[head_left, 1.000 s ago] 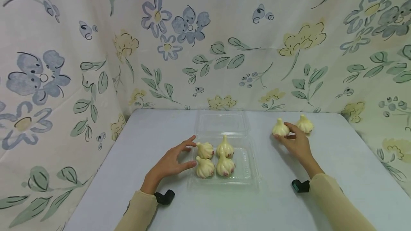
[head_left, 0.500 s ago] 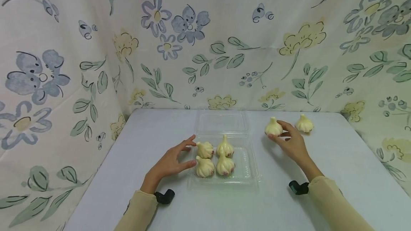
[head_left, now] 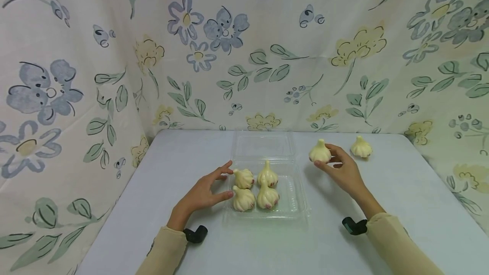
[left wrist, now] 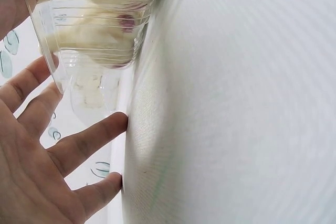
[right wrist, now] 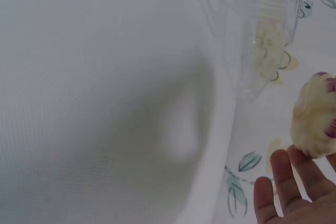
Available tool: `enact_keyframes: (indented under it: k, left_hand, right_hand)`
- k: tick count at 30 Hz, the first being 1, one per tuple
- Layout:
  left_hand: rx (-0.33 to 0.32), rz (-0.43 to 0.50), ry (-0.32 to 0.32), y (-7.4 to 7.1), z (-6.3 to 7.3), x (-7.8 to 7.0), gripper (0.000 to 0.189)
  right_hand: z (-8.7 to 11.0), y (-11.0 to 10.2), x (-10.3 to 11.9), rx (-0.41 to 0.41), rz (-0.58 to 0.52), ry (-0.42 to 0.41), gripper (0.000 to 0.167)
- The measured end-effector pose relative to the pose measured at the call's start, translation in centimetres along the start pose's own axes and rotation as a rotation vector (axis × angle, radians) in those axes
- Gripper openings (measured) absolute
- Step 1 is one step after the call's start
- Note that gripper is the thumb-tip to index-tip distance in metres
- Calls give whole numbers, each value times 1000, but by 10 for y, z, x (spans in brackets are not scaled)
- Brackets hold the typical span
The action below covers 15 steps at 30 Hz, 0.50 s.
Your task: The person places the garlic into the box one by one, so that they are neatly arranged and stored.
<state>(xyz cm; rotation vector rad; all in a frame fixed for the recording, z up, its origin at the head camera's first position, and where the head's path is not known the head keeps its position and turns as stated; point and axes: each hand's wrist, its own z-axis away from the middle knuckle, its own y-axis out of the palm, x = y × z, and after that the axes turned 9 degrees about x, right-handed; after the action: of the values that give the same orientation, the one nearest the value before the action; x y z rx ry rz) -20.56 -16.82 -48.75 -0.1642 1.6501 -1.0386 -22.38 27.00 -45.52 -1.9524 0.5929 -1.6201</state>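
Note:
My right hand (head_left: 342, 171) pinches a garlic bulb (head_left: 320, 152) between thumb and fingers, its stem pointing up. In the right wrist view this garlic bulb (right wrist: 315, 116) is raised off the table and shows purple marks. My left hand (head_left: 205, 190) is spread at the left side of a clear plastic container (head_left: 292, 194), fingertips at its rim. The left wrist view has some fingers (left wrist: 39, 74) against the container's rim and others (left wrist: 97, 137) reaching down to the table. Several garlic bulbs (head_left: 244, 200) sit in the container's left and middle part.
Another garlic bulb (head_left: 361, 147) stands on the white table (head_left: 332, 249) at the back right. The container's clear lid (head_left: 263, 145) lies folded back behind it. A floral curtain (head_left: 244, 54) hangs along the back and left side.
My right hand has carried the pinched garlic bulb left, away from the other bulb at the back right and nearer the container. The left hand stays in place.

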Motion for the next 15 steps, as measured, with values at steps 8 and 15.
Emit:
enact_keyframes:
  k: [8, 15]
  left_hand:
    - [3, -1, -2, 0, 0, 0, 82]
    - [1, -4, 0, 0, 0, -1, 82]
  right_hand:
    - [1, 3, 5, 9, -5, -21, 68]
    - [4, 6, 9, 19, -11, -63, 65]
